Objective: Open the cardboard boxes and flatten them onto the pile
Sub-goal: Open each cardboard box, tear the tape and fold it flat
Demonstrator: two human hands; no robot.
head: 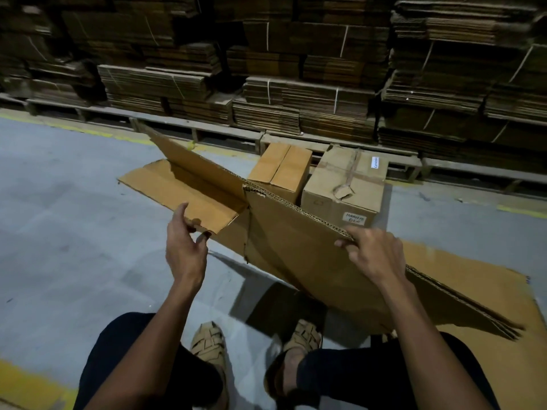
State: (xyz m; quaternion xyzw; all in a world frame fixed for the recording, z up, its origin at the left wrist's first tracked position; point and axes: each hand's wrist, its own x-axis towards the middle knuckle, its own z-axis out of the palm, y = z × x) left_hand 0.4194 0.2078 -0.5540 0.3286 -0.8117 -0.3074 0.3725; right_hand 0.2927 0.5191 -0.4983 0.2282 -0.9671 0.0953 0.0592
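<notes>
An opened brown corrugated box [296, 241] is held tilted above flattened sheets [461, 279] on the floor; two closed boxes, one plain [281, 168] and one taped [344, 184], are set behind it.

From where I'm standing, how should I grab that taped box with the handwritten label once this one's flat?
Take the taped box by its two side walls, low, with a hand on each, coming from its near, labelled face. Its top is sealed and the tape is torn, so it offers no sound handle. The smaller box stands close on its left, so that hand probably has to slide between them.
</notes>
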